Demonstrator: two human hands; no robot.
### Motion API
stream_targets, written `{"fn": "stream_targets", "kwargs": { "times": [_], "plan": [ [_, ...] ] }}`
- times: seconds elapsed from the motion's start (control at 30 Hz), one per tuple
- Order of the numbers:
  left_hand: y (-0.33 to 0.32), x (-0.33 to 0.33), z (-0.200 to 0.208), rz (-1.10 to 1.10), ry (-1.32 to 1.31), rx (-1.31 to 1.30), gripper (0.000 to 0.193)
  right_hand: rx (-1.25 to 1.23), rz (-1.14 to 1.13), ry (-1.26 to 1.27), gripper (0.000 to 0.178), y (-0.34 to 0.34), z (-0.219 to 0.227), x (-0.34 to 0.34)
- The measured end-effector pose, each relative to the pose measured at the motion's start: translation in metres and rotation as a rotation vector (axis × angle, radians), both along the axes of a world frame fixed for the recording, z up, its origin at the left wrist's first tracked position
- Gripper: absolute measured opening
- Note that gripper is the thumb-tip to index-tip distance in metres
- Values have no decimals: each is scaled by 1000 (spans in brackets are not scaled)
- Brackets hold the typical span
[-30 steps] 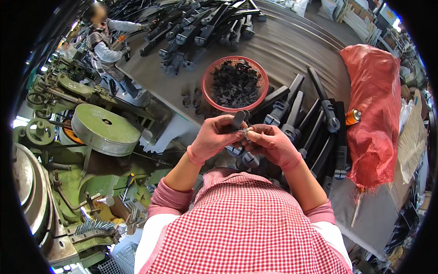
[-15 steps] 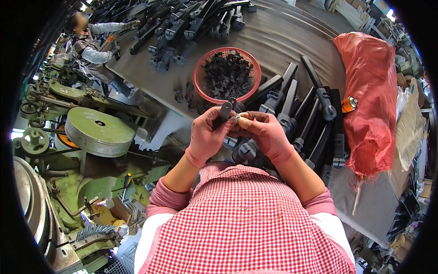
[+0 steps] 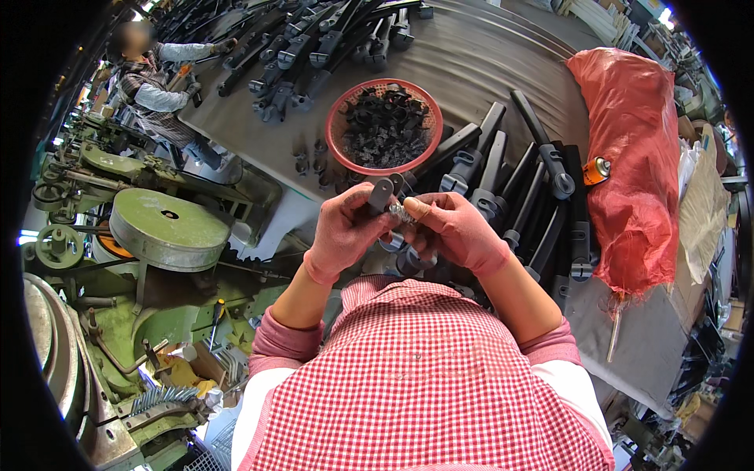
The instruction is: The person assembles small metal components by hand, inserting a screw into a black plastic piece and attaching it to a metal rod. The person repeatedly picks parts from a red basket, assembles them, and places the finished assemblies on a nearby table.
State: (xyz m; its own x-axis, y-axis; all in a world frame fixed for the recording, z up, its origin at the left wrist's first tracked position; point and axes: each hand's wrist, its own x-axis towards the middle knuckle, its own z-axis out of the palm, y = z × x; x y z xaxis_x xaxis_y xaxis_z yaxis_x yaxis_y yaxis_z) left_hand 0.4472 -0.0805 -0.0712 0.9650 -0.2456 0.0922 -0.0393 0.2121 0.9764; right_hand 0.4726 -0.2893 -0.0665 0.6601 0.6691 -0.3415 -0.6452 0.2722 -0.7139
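Left hand (image 3: pixel 339 229) grips dark part (image 3: pixel 380 195) — right hand (image 3: pixel 469 235), spring (image 3: pixel 400 213).

My gloves (image 3: pixel 339 242): pink, darkly smudged | my apron (image 3: pixel 440 392): red-and-white gingham, small dark spot | my upper sleeves (image 3: pixel 258 392): white | my lower sleeves (image 3: pixel 287 343): pink

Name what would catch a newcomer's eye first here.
Probably the long red plastic sack on the right of the grey-brown table, then the round red plastic basket of small black parts, upper centre. Below it, the pink-gloved left hand grips a flat dark piece, and the pink-gloved right hand pinches a small silvery piece.
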Motion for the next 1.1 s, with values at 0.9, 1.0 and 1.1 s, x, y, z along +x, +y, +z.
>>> {"fn": "stream_targets", "kwargs": {
  "times": [0.9, 1.0, 1.1],
  "plan": [
    [-24, -10, -2, 322, 184, 0, 19, 264, -404, -104, 16, 14, -26, -5],
    [-28, -8, -8, 385, -334, 552, 22, 17, -453, -508, 16, 30, -40, -1],
    [-28, -7, -13, 329, -349, 552, 21, -40, -524, -541, 17, 38, -47, 3]
  ]
}}
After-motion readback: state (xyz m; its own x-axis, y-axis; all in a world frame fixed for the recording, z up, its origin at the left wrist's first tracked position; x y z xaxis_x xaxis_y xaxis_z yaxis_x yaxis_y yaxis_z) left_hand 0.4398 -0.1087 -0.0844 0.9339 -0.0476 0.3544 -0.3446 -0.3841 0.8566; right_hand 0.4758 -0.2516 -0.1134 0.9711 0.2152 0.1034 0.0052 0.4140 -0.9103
